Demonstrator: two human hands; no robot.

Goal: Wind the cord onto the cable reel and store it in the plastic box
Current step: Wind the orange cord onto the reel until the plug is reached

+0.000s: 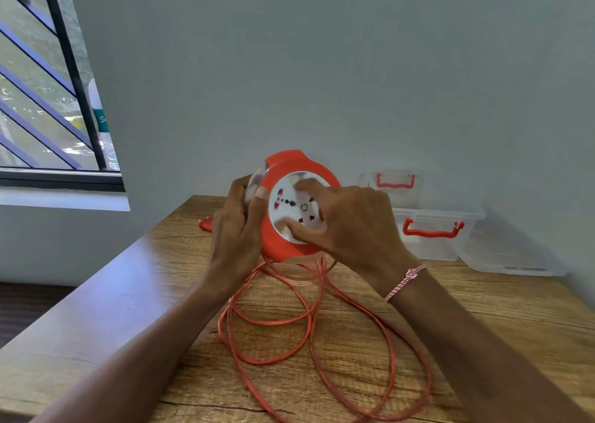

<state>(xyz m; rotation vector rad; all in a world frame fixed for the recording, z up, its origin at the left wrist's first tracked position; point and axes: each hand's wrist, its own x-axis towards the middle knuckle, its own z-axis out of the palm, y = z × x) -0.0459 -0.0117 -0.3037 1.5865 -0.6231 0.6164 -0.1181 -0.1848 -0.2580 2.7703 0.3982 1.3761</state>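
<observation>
The reel (291, 203) is held upright above the table (135, 281), its white socket face turned toward the person. The left hand (238, 229) grips its left edge, thumb on the orange rim, fingers wrapped behind. The right hand (347, 223) lies spread on the white face, fingertips pressing the disc (blurred, so probably turning it).

The cord (309, 319) hangs straight down from the reel's underside and spills in loose loops on the table toward the person, directly below both hands and running off the lower edge of view. So the feed comes from beneath, and the winding axis points roughly at the person; the right hand is the one placed to spin.

Most of the cord looks unwound. The box (434, 236) sits open behind and to the right, near the wall, closer to the right hand.
</observation>
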